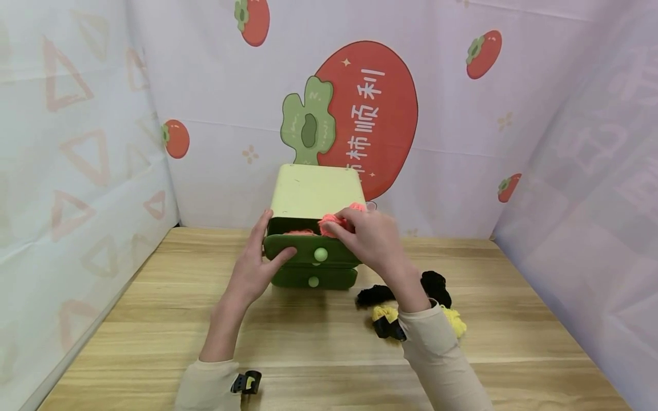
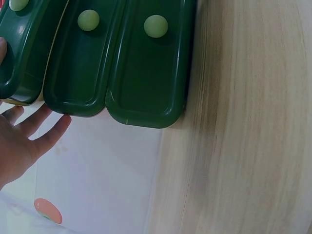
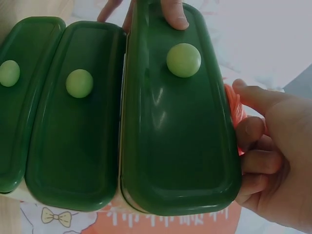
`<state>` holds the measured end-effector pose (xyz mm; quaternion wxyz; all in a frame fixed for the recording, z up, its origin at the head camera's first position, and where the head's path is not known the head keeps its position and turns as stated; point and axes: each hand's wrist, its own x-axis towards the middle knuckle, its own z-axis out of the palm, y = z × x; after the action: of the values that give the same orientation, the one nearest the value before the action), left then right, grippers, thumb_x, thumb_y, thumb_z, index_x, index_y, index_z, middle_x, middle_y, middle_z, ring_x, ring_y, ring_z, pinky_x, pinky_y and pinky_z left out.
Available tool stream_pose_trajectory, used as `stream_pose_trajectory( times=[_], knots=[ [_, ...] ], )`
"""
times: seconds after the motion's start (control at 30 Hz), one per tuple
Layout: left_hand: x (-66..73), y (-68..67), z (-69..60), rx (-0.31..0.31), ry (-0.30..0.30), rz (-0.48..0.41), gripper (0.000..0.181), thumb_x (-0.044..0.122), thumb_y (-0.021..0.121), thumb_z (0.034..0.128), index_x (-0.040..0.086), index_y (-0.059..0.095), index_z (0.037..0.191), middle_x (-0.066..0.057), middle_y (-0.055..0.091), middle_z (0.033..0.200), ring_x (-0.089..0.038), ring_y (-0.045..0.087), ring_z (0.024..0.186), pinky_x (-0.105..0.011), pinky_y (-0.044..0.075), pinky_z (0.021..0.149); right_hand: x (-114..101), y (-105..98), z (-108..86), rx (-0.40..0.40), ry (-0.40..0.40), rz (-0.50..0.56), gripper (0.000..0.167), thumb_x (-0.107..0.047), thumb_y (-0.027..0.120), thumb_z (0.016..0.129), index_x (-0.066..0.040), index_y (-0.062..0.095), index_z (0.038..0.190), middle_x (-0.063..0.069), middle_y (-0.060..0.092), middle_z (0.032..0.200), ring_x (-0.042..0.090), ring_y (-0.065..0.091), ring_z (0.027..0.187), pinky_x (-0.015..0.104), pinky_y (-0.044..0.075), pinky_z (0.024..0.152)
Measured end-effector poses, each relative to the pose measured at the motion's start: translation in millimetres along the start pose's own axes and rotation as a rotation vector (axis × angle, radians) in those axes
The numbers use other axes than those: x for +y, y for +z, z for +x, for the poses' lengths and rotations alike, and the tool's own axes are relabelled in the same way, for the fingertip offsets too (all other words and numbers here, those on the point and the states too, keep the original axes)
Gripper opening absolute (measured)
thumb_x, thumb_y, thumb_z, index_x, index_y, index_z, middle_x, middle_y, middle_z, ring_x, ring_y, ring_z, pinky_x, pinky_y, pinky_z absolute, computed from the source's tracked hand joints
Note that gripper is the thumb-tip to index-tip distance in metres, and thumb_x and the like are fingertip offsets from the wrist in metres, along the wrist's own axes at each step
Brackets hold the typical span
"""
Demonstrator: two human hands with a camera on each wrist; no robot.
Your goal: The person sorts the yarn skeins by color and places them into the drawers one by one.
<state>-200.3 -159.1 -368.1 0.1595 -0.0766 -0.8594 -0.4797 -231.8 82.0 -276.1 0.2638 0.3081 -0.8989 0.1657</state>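
The right grip (image 1: 371, 235) pinches a coral yarn skein (image 1: 331, 225) at the mouth of the open top drawer (image 1: 300, 249); more coral yarn (image 1: 300, 232) lies inside, left of that grip. The left grip (image 1: 252, 268), straight-fingered, steadies the cabinet's (image 1: 319, 191) side, thumb on the drawer front. A skein left bulging could jam the drawer.

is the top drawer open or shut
Open: the top drawer juts out past the drawer below it, and coral yarn shows in the gap behind its front.
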Motion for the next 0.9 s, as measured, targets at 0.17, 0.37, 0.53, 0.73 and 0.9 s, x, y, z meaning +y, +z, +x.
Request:
stream_pose_trajectory(
  times=[0.17,0.37,0.53,0.73,0.9],
  knots=[
    [-0.7,0.7,0.4,0.002,0.002,0.003,0.091,0.058,0.065,0.0898,0.044,0.007,0.158,0.015,0.011,0.166,-0.033,0.027,0.15,-0.066,0.034,0.111,-3,-3,1.9,-0.082,0.009,-0.014,0.028,-0.046,0.058,0.098,-0.027,0.077,0.106,-0.012,0.049,0.053,0.007,0.043,0.048,0.027,0.034,0.047],
    [-1.3,0.7,0.6,0.001,0.002,0.008,0.09,0.058,0.064,0.0903,0.044,0.006,0.158,0.015,0.01,0.166,-0.032,0.024,0.151,-0.066,0.033,0.112,4,-6,-0.2,0.041,0.009,0.087,0.023,-0.034,0.065,0.097,-0.016,0.074,0.11,-0.005,0.042,0.051,0.01,0.031,0.045,0.026,0.023,0.046],
    [0.0,-0.2,0.6,0.002,-0.001,0.01,0.089,0.058,0.064,0.0903,0.048,0.005,0.156,0.015,0.01,0.166,-0.031,0.022,0.152,-0.066,0.032,0.112,9,-10,-2.8,0.066,0.039,0.063,0.016,-0.033,0.067,0.096,-0.019,0.075,0.096,-0.006,0.046,0.052,0.01,0.035,0.046,0.026,0.021,0.045],
    [0.0,-0.2,0.6,0.0,0.0,0.018,0.089,0.058,0.064,0.0905,0.049,0.005,0.156,0.015,0.01,0.166,-0.031,0.023,0.152,-0.066,0.032,0.112,8,-14,-6.6,-0.031,0.048,0.002,0.042,-0.041,0.063,0.097,-0.021,0.055,0.06,-0.008,0.03,0.048,0.01,0.029,0.044,0.027,0.015,0.046],
    [-0.5,1.2,-0.3,-0.001,-0.008,0.021,0.089,0.059,0.064,0.09,0.049,0.005,0.156,0.016,0.01,0.166,-0.032,0.025,0.151,-0.066,0.033,0.111,6,-12,-10.3,-0.113,0.047,-0.021,0.056,-0.047,0.058,0.098,-0.022,0.038,0.052,-0.009,0.025,0.048,0.01,0.024,0.044,0.026,0.013,0.046]
  ],
)
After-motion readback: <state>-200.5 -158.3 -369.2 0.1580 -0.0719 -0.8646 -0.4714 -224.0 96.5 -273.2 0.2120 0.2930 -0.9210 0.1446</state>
